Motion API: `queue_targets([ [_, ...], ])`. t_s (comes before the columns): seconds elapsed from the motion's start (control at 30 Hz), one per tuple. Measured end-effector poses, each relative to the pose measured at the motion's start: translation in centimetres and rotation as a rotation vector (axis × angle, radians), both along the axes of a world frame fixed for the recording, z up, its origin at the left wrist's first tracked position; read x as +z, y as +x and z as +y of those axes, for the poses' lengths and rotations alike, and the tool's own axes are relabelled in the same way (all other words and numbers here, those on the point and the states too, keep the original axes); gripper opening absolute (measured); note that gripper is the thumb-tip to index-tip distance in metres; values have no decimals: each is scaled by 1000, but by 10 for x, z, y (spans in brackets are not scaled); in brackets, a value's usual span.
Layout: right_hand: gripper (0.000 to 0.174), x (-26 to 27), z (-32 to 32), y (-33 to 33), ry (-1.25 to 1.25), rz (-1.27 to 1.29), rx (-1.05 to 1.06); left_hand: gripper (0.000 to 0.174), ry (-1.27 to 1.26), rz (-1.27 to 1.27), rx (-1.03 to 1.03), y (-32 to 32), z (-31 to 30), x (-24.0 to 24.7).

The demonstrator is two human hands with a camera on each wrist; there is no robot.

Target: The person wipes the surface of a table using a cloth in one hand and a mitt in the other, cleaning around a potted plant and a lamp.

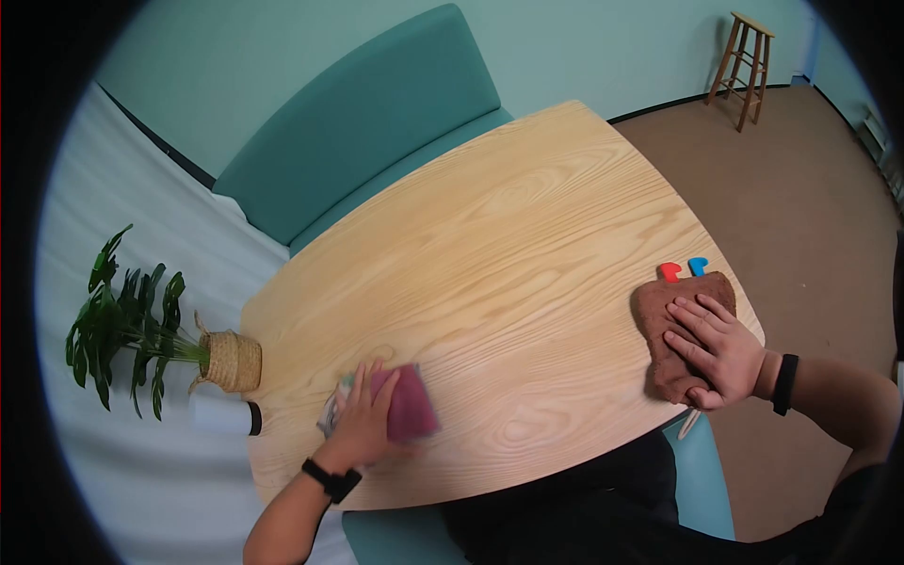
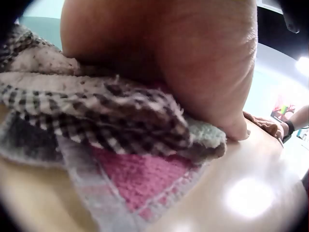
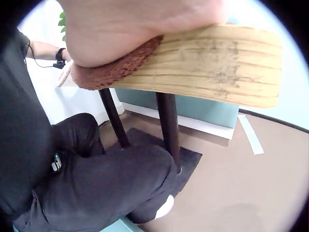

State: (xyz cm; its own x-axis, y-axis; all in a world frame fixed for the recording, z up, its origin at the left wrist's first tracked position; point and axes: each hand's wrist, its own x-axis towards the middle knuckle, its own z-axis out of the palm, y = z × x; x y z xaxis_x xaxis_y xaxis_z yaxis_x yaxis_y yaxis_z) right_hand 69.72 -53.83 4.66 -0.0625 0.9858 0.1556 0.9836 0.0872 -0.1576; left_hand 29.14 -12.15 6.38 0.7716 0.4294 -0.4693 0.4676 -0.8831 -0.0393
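Observation:
My left hand presses down on a small pile of cloths near the table's front left, its fingers spread and slightly blurred. A pink cloth with a grey border shows beside the fingers. The left wrist view also shows a black-and-white checked cloth folded under the palm, above the pink one. On the right side, my right hand rests with extended fingers on a brown fluffy cloth. A red piece and a blue piece stick out past its far edge; what they belong to is hidden.
Both hands are over a wooden table. A potted plant in a woven basket and a white cylinder with a dark end are by its left edge. Beyond it runs a teal bench; a wooden stool stands far right.

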Motion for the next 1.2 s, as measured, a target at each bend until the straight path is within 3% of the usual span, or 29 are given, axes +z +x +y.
queue_targets([
  [0.13, 76, 2, 3, 0, -4, -8, 5, 145, -68, 9, 203, -73, -4, 9],
  [0.27, 77, 5, 5, 1, -25, -23, 24, 149, -98, -151, 404, -166, 36, -13],
  [0.47, 78, 2, 6, 3, -23, -6, 45, 149, -47, -151, 432, -163, 39, -16],
  [0.67, 81, 3, 6, 2, -37, -7, 43, 147, -64, -85, 186, -42, 9, 6],
  [0.87, 80, -3, 2, 2, 2, -10, 43, 147, 1, -70, 27, 81, 28, -3],
  [1.03, 79, -3, -1, 1, -13, -7, 29, 140, -22, -138, 63, 183, 40, -5],
  [1.2, 80, -1, -2, 0, 4, -9, 29, 138, -52, -163, 170, 233, 49, -4],
])
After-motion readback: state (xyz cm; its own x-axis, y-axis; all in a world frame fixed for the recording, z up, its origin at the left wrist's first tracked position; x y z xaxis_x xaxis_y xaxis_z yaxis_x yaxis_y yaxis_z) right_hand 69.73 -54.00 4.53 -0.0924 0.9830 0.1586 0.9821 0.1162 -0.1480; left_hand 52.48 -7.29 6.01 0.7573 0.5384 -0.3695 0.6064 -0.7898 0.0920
